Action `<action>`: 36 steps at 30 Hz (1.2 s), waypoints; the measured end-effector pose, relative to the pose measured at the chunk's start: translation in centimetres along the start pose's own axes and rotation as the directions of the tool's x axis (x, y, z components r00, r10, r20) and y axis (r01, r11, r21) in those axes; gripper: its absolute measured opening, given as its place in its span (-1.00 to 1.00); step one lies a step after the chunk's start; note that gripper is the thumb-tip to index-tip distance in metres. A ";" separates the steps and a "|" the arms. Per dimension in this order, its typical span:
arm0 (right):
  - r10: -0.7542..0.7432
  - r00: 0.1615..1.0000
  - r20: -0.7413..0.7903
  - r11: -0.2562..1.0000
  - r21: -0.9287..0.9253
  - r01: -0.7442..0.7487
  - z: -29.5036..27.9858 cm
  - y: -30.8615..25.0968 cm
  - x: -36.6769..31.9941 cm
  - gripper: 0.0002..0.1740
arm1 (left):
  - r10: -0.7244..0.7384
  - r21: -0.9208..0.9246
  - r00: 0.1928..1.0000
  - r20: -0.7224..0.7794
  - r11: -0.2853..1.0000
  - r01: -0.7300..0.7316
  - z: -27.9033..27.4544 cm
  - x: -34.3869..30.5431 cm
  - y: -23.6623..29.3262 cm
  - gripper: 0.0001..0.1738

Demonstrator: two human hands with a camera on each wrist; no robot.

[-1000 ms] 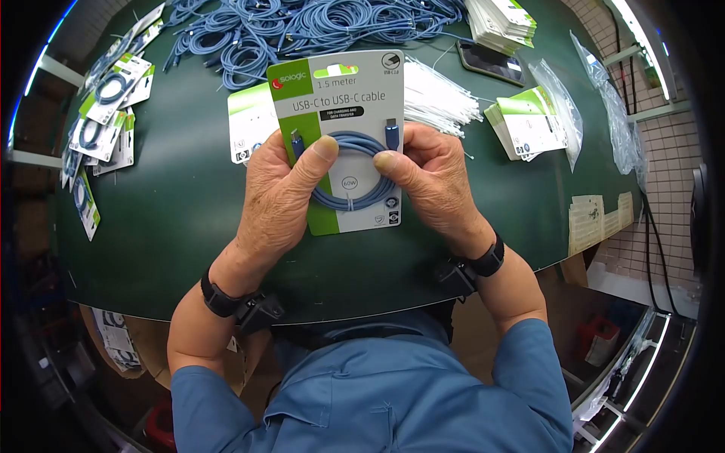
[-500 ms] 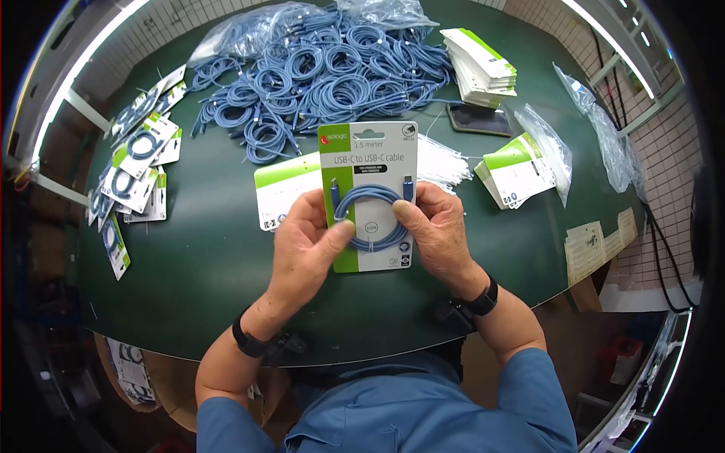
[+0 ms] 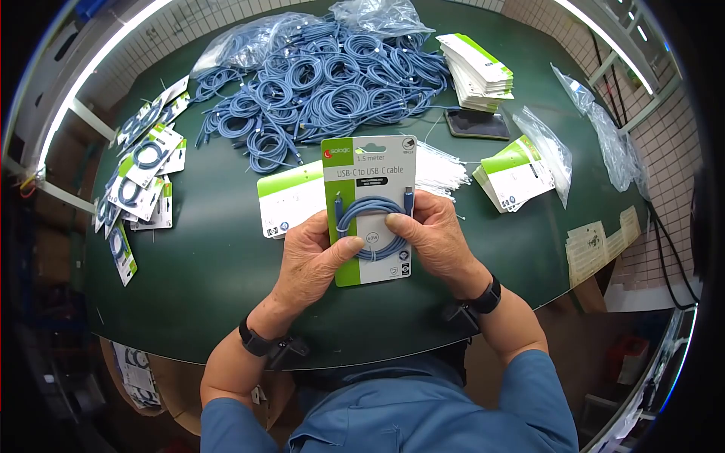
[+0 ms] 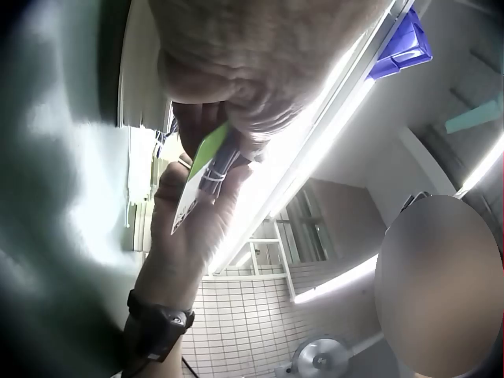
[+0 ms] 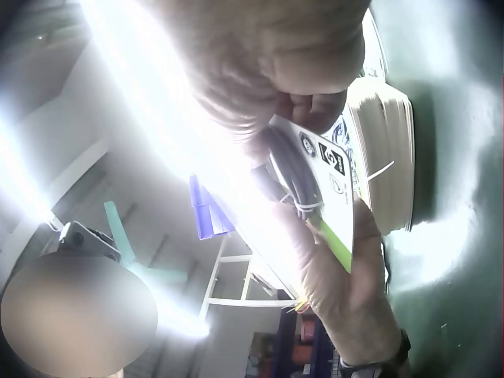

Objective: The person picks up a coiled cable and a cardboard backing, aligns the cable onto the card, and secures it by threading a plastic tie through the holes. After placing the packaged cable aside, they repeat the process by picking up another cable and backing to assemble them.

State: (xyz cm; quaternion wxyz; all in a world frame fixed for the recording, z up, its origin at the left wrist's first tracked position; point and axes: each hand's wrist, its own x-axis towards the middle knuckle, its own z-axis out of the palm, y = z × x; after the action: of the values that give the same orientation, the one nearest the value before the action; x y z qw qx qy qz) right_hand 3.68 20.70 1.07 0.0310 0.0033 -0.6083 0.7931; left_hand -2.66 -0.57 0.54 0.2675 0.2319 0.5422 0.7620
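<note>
In the head view both hands hold up a printed white-and-green card (image 3: 343, 272) labelled as a USB-C to USB-C cable. A coiled blue USB-C cable (image 3: 370, 202) lies against its front, its two plugs upright at the card's sides. My left hand (image 3: 310, 253) pinches the left edge, thumb over the lower coil. My right hand (image 3: 445, 245) grips the right edge with its thumb on the coil's right side. Fingers behind the card are partly hidden. Both wrist views show the card (image 4: 206, 157) edge-on between the hands.
A heap of coiled blue cables (image 3: 340, 83) spreads across the back. Carded cables (image 3: 143, 166) lie at left. Blank cards (image 3: 291, 200), white cable ties (image 3: 438, 174), a phone (image 3: 477, 124), a card stack (image 3: 476, 72), more cards (image 3: 517, 174) and a plastic bag (image 3: 547, 151) surround the hands.
The head view has tilted up, showing more of the cable heap. The card appears lower and smaller. The left thumb has moved down from the coil's upper left to its lower part.
</note>
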 end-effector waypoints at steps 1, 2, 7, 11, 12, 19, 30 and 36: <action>-0.010 1.000 -0.009 1.000 0.026 0.010 0.1 0.2 -0.1 -0.64 | 0.010 -0.009 1.000 0.002 1.000 -0.010 0.0 0.0 -0.1 -0.54; -0.020 1.000 -0.018 0.998 0.051 0.021 0.3 0.4 -0.2 -0.65 | 0.021 -0.018 1.000 0.005 1.000 -0.021 0.0 0.0 -0.1 -0.54; -0.075 0.995 -0.067 0.997 -0.038 0.073 0.7 0.0 0.0 -0.67 | 0.084 0.021 0.991 -0.106 0.996 -0.082 0.9 0.0 0.1 -0.58; -0.146 0.980 -0.136 0.988 -0.080 0.136 0.6 0.2 0.0 -0.68 | 0.083 -0.032 0.988 -0.133 0.996 -0.088 1.2 0.6 0.5 -0.62; -0.146 0.979 -0.141 0.988 -0.075 0.137 0.6 0.3 -0.1 -0.68 | 0.078 -0.027 0.989 -0.129 0.996 -0.083 0.8 0.5 0.4 -0.62; -0.168 0.981 -0.101 0.983 -0.090 0.159 -0.1 0.1 0.1 -0.67 | -0.205 0.054 0.978 0.044 0.978 0.203 0.2 0.0 0.6 -0.62; -0.100 0.994 -0.050 0.976 -0.199 0.088 -0.3 -0.5 -0.3 -0.58 | -0.231 -0.123 0.973 -0.005 0.966 0.229 0.5 -0.5 1.9 -0.59; -0.096 0.995 -0.022 0.982 -0.163 0.092 -0.5 -0.2 0.0 -0.57 | -0.248 -0.141 0.969 0.023 0.958 0.248 0.4 -0.7 1.9 -0.59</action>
State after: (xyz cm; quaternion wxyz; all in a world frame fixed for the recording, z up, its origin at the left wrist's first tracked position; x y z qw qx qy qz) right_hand 3.73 21.21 1.19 0.0775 0.0178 -0.6692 0.7388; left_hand -2.21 -1.27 2.46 0.3782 0.1443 0.5105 0.7587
